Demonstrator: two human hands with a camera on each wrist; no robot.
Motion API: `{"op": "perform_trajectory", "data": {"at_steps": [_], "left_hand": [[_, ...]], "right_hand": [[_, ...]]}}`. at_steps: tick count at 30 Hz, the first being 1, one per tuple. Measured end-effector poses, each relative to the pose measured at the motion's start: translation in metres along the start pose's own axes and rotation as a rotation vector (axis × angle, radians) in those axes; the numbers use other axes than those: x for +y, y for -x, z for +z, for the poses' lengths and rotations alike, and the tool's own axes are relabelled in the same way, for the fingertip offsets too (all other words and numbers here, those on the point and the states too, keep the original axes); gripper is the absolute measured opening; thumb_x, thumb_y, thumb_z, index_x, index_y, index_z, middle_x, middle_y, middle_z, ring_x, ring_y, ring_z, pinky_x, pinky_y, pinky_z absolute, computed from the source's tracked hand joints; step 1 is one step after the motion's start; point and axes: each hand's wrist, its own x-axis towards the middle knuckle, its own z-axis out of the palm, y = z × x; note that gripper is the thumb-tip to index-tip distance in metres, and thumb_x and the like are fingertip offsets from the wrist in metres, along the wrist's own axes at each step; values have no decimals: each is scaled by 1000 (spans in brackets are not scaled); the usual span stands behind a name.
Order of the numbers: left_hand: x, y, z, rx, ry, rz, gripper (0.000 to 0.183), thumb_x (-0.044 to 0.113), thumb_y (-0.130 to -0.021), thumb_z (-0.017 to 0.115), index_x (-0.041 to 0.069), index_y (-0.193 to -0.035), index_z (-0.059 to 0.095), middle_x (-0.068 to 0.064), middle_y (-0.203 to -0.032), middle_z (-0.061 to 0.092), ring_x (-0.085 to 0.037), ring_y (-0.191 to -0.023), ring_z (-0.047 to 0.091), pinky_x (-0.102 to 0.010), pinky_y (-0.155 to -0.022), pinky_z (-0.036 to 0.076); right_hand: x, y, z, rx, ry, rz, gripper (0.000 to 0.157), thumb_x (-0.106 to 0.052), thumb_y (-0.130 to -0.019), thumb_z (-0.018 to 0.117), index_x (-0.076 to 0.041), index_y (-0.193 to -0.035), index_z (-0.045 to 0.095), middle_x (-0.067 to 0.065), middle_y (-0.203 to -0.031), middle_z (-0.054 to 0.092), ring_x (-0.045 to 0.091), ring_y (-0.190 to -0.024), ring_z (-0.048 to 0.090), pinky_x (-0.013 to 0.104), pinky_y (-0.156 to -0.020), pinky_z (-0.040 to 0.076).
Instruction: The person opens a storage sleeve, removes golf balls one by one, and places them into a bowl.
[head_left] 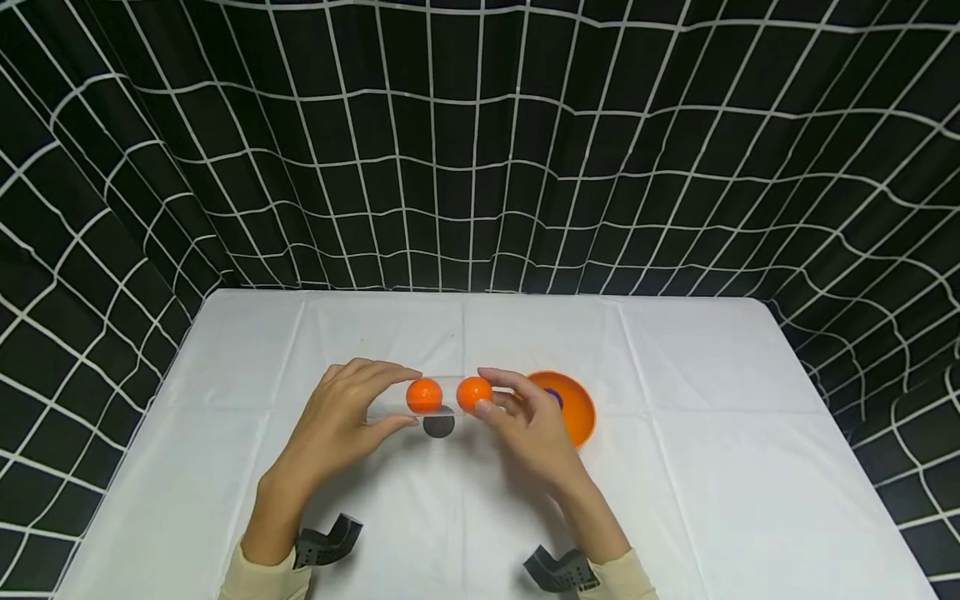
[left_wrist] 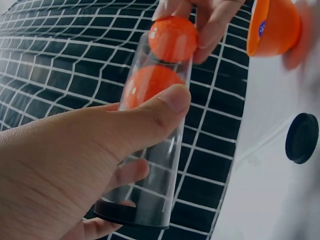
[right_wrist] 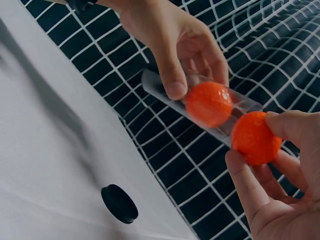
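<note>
My left hand (head_left: 341,412) grips a clear plastic tube (left_wrist: 155,185) between thumb and fingers, above the table. A black cap (left_wrist: 116,212) closes the tube's near end in the left wrist view. Inside the tube lies an orange ball (head_left: 424,396), close to where the left thumb presses. At the other end, my right hand (head_left: 536,429) pinches a second orange ball (head_left: 473,393) by thumb and fingertips, partly in the tube's mouth. A loose black round lid (right_wrist: 119,204) lies on the table below the tube.
An orange bowl (head_left: 581,408) stands on the table just beyond the right hand, with a small blue-purple patch inside; the hand partly hides it. A white cloth covers the table (head_left: 720,467). Black curtains (head_left: 480,150) with a white grid surround its back and sides.
</note>
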Motion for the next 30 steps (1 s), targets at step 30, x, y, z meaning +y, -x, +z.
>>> {"op": "perform_trajectory", "data": {"at_steps": [30], "left_hand": [[-8, 1, -3, -21, 83, -73, 51, 35, -84, 91, 25, -131, 73, 7, -126, 77, -19, -119, 69, -45, -101, 56]], "right_hand": [[-2, 10, -66, 93, 57, -34, 44, -3, -93, 78, -2, -133, 59, 6, -124, 68, 22, -93, 76, 22, -90, 62]]}}
